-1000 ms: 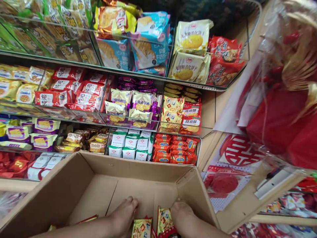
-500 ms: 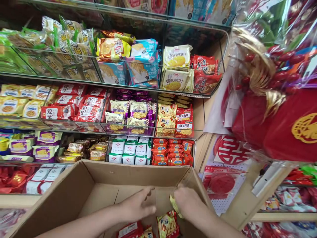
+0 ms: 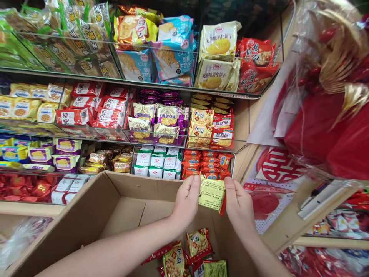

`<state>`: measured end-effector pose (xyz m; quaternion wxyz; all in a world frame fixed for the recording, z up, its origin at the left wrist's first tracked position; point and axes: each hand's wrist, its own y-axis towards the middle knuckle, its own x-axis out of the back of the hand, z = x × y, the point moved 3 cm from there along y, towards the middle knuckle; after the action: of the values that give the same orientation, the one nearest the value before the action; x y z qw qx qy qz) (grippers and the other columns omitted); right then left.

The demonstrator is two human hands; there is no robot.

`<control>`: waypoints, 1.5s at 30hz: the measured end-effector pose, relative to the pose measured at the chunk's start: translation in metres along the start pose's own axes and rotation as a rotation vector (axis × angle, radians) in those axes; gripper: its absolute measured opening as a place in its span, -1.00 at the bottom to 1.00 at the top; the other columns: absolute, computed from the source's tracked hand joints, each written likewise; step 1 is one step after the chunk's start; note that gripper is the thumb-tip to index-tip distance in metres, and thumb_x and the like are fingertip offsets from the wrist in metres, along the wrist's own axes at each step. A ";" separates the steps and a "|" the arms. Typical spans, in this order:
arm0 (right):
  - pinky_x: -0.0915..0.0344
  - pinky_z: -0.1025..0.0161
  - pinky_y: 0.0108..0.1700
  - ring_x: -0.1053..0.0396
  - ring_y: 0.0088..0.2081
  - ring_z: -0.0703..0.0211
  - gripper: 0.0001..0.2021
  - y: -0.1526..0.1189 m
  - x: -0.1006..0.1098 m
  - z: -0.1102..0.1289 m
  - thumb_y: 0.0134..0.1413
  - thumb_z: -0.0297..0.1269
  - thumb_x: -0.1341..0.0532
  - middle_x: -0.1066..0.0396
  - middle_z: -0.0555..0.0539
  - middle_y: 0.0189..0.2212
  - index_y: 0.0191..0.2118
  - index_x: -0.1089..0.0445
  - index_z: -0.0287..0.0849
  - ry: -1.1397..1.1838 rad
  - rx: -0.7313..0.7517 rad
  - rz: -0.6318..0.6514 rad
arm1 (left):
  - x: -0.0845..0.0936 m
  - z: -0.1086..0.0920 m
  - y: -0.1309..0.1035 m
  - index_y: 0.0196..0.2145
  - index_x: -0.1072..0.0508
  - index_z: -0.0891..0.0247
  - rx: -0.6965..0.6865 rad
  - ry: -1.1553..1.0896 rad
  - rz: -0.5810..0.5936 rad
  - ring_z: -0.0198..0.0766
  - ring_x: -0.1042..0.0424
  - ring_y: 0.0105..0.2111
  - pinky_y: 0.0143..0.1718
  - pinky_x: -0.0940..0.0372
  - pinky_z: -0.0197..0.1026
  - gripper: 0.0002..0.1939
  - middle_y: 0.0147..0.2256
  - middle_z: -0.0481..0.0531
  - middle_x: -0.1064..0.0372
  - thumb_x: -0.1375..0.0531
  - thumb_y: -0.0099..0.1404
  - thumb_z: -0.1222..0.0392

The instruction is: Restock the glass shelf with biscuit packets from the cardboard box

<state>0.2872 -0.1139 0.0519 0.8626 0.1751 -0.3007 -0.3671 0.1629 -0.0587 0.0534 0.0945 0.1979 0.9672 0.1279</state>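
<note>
Between my two hands hangs a small snack packet (image 3: 212, 194), its pale yellow printed side facing me and a strip of red along its right edge. My left hand (image 3: 186, 198) pinches its left side, and my right hand (image 3: 238, 202) grips the right side. They are above the far part of an open cardboard box (image 3: 161, 190). Lower in the box lie several loose red and yellow packets, one of them face up (image 3: 198, 243) below my hands. Similar yellow packets (image 3: 201, 132) stand stacked on the middle shelf beyond.
Glass-fronted shelves of wrapped biscuits rise behind the box, with blue packets (image 3: 173, 57) and cream packets (image 3: 217, 44) on the upper one. Orange-red packets (image 3: 211, 161) sit low, just beyond my hands. A plastic-wrapped red decoration (image 3: 325, 127) hangs at the right, near a wooden post.
My right hand has lifted the packet up from inside the box, and my left hand has closed on its other side. The view has shifted a little nearer the shelves.
</note>
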 end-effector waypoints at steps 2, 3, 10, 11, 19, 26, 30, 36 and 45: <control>-0.04 0.37 -0.55 -0.14 -0.59 0.30 -0.61 0.000 0.004 0.004 0.15 -0.03 0.09 -0.19 0.06 -0.67 -0.56 -0.15 -0.15 -0.035 0.007 -0.056 | -0.002 0.000 0.003 -0.48 -0.29 0.24 -0.014 0.005 -0.021 -0.28 -0.26 -0.38 -0.33 -0.16 -0.32 -0.65 -0.44 -0.03 -0.29 0.00 0.22 -0.09; -0.03 0.36 -0.54 -0.12 -0.60 0.30 -0.62 -0.001 0.005 0.005 0.16 -0.05 0.09 -0.17 0.07 -0.68 -0.56 -0.14 -0.15 -0.062 0.032 -0.084 | -0.002 0.001 0.004 -0.47 -0.30 0.25 -0.014 -0.010 -0.025 -0.28 -0.26 -0.39 -0.34 -0.17 -0.32 -0.65 -0.45 -0.03 -0.30 -0.01 0.22 -0.10; -0.04 0.36 -0.54 -0.09 -0.64 0.32 -0.73 -0.008 0.009 -0.001 0.18 -0.29 0.03 -0.16 0.06 -0.67 -0.55 -0.13 -0.15 -0.252 0.333 -0.152 | -0.002 0.015 0.004 -0.50 -0.35 0.29 0.258 -0.197 -0.004 -0.29 -0.30 -0.43 -0.35 -0.17 -0.29 -0.60 -0.50 -0.04 -0.36 -0.12 0.09 -0.16; -0.04 0.35 -0.55 -0.09 -0.65 0.33 -0.76 -0.008 0.010 0.000 0.16 -0.34 0.00 -0.16 0.07 -0.68 -0.54 -0.14 -0.15 -0.292 0.443 -0.172 | -0.001 0.015 0.002 -0.48 -0.35 0.28 0.324 -0.208 -0.001 -0.29 -0.31 -0.41 -0.32 -0.17 -0.28 -0.59 -0.48 -0.04 -0.37 -0.13 0.06 -0.18; -0.25 0.12 -0.23 -0.29 -0.25 0.08 -0.68 -0.027 0.025 0.001 -0.02 -0.41 -0.17 -0.38 -0.15 -0.33 -0.08 -0.27 -0.20 -0.229 1.041 0.167 | -0.001 -0.004 -0.008 -0.19 -0.21 0.23 0.690 -0.569 0.113 -0.32 -0.36 -0.44 -0.30 -0.25 -0.21 -0.63 -0.39 -0.02 -0.32 -0.20 0.02 0.30; -0.32 0.11 -0.15 -0.29 -0.04 0.05 -0.59 -0.026 0.016 -0.018 0.07 -0.15 -0.08 -0.24 -0.24 0.00 0.05 -0.11 -0.09 0.463 -0.037 0.198 | -0.001 -0.018 -0.004 -0.06 -0.26 0.15 0.357 -0.593 0.296 -0.25 -0.32 -0.15 -0.16 -0.21 -0.23 -0.42 -0.05 0.02 -0.27 -0.25 -0.07 0.44; -0.32 0.08 -0.12 -0.36 -0.12 0.08 -0.48 -0.026 0.006 -0.007 -0.03 -0.20 -0.20 -0.34 -0.20 -0.09 0.06 -0.03 -0.08 0.804 -0.266 0.350 | -0.005 -0.022 -0.005 -0.04 -0.24 0.13 0.286 -0.560 0.383 -0.22 -0.30 -0.12 -0.14 -0.20 -0.21 -0.41 -0.01 0.04 -0.23 -0.29 -0.04 0.36; -0.37 0.15 -0.22 -0.41 -0.23 0.12 -0.63 -0.026 0.013 -0.012 -0.09 -0.24 -0.25 -0.42 -0.16 -0.22 -0.14 -0.13 -0.11 0.770 -0.224 0.231 | -0.003 -0.017 -0.004 -0.10 -0.21 0.17 0.329 -0.386 0.353 -0.25 -0.34 -0.20 -0.17 -0.22 -0.16 -0.50 -0.15 0.05 -0.31 -0.29 0.01 0.23; -0.37 0.27 -0.36 -0.39 -0.38 0.23 -0.50 -0.012 0.038 -0.003 0.04 -0.29 -0.11 -0.40 -0.08 -0.21 0.12 -0.02 -0.04 0.194 0.142 0.475 | -0.001 -0.021 0.005 -0.11 -0.22 0.20 0.034 0.338 0.677 -0.25 -0.35 -0.28 -0.26 -0.26 -0.20 -0.64 -0.26 0.00 -0.36 -0.17 0.12 0.23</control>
<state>0.3039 -0.1499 0.0582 0.9349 0.1944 -0.2743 -0.1138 0.1607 -0.0591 0.0750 -0.1175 0.4839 0.8511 0.1666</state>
